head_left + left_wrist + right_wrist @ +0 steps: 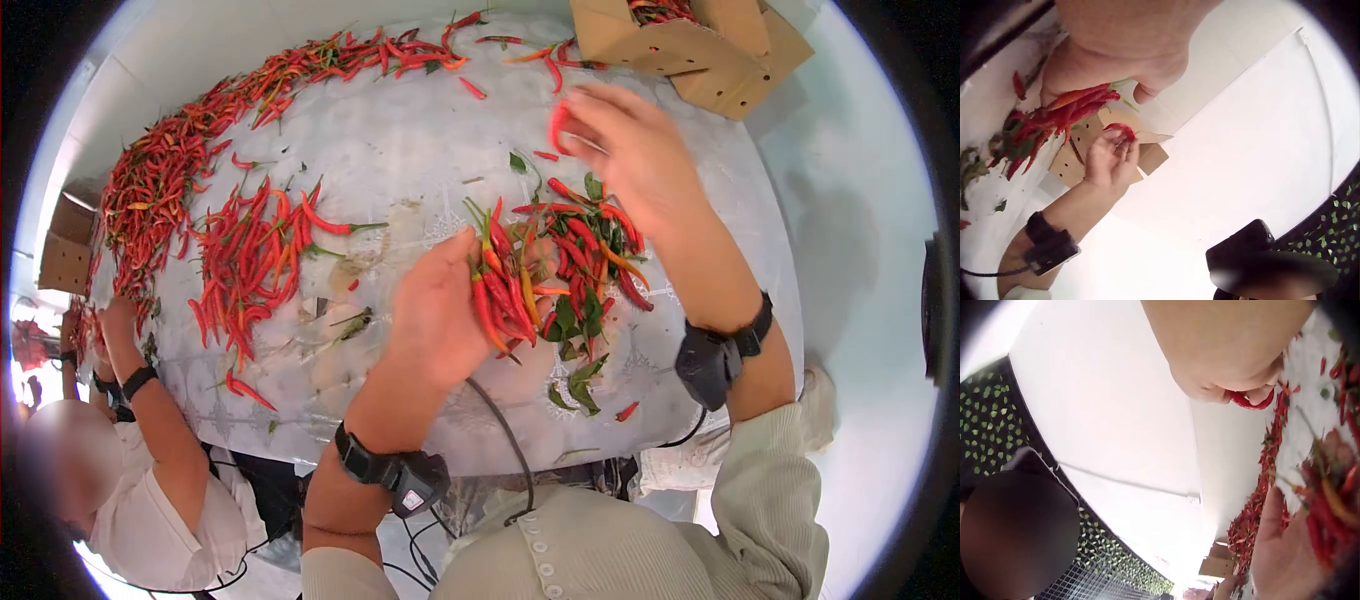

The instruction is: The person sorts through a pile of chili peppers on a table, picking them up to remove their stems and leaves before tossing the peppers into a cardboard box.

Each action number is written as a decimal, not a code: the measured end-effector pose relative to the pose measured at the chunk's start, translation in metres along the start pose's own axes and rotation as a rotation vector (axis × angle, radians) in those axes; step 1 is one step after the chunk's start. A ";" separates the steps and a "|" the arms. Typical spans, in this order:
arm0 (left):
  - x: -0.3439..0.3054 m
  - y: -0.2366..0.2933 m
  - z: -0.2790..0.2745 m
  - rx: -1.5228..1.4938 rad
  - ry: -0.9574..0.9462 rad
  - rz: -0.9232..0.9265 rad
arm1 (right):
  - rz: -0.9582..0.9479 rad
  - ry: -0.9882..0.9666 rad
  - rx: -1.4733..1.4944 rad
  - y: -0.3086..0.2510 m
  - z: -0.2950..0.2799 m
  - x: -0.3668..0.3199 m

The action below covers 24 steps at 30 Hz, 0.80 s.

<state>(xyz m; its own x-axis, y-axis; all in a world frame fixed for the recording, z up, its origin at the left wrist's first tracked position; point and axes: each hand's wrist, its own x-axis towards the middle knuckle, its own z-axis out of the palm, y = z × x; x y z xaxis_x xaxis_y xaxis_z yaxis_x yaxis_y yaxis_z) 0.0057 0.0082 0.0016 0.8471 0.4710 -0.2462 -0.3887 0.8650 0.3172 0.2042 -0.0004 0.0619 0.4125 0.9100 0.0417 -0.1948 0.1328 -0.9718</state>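
In the head view the left hand (435, 310) holds a bunch of red chillies (505, 290) with green stems, its fingers largely hidden beneath them. Raised above the table to the right, the right hand (630, 145) pinches a single curved red chilli (558, 128). The right wrist view shows that chilli (1252, 402) between the fingertips of the right hand (1229, 381). A pile of chillies mixed with green leaves (590, 240) lies beside the held bunch, between the two hands.
A loose group of chillies (250, 260) lies left of the left hand. The long heap (160, 180) curves along the far and left edges. A cardboard box (690, 45) stands at the back right. Another person (150, 470) works at the left.
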 end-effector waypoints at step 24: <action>-0.005 -0.012 0.013 0.013 -0.047 0.070 | -0.255 -0.308 -0.986 0.044 0.005 -0.086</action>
<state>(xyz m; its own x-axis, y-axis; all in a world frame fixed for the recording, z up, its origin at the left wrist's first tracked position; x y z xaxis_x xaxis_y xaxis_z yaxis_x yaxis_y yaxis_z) 0.0108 -0.0065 0.0113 0.8340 0.5217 -0.1798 -0.4434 0.8275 0.3444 0.1558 -0.0706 0.0164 0.0696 0.9787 0.1929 0.7299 0.0819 -0.6786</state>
